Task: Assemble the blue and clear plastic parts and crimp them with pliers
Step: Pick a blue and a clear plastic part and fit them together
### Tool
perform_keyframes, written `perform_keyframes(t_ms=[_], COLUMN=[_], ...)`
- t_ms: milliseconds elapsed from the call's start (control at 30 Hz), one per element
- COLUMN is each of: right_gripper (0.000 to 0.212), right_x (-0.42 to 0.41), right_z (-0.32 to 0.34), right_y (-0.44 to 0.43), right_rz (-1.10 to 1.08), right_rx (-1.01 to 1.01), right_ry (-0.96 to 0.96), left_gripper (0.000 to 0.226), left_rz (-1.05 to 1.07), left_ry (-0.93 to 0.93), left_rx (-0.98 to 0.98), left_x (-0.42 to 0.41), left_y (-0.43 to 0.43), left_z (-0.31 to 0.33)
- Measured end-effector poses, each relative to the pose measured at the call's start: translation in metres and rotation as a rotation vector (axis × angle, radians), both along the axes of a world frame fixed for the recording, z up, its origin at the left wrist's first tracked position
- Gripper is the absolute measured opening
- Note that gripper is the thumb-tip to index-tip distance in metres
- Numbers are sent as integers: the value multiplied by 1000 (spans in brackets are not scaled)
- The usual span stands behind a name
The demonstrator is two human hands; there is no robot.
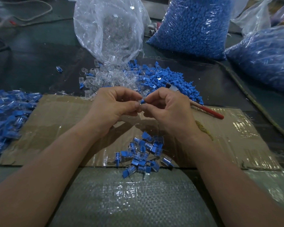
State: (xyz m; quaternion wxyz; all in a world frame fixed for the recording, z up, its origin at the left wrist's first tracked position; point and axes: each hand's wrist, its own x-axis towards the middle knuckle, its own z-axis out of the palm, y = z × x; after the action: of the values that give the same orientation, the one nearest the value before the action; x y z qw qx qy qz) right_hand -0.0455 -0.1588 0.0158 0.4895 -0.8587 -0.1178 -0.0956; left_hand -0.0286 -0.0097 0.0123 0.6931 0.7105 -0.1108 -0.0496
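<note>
My left hand (pixel 115 105) and my right hand (pixel 167 108) meet fingertip to fingertip above the cardboard sheet (pixel 59 122). Between them sits a small blue part (pixel 142 101), pinched by my right fingers, and a clear part (pixel 138 104) pinched by my left fingers, mostly hidden. Loose clear parts (pixel 105 77) and loose blue parts (pixel 162 76) lie in a heap just beyond my hands. The pliers (pixel 208 111), with red handles, lie on the cardboard behind my right hand. A small pile of joined blue-and-clear pieces (pixel 144 153) lies below my hands.
An open clear bag (pixel 108 27) spills clear parts at the back. Two sealed bags of blue parts (pixel 193 25) (pixel 266 59) stand at the back right. A larger heap of joined pieces (pixel 8 115) lies at the left. A woven sack (pixel 129 199) covers the near edge.
</note>
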Motion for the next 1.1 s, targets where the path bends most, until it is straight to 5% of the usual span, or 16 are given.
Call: perform_keyframes(t_ms=[267,467,700,1100], right_gripper=[39,23,17,26], right_x=[4,1,4,1], right_z=[-1,5,2,-1], right_y=[-1,0,1,-2], right_rz=[39,164,160,185], right_rx=[68,264,268,101], right_ry=[93,151,211,-14], left_gripper=[14,12,16,8], left_rz=[-50,-57,3,-30], left_ry=[92,101,70,234], left_rx=[-141,-172,-84,-173], left_x=[3,3,1,4], left_y=[3,3,-1,3], left_z=[-5,-5,-2,0])
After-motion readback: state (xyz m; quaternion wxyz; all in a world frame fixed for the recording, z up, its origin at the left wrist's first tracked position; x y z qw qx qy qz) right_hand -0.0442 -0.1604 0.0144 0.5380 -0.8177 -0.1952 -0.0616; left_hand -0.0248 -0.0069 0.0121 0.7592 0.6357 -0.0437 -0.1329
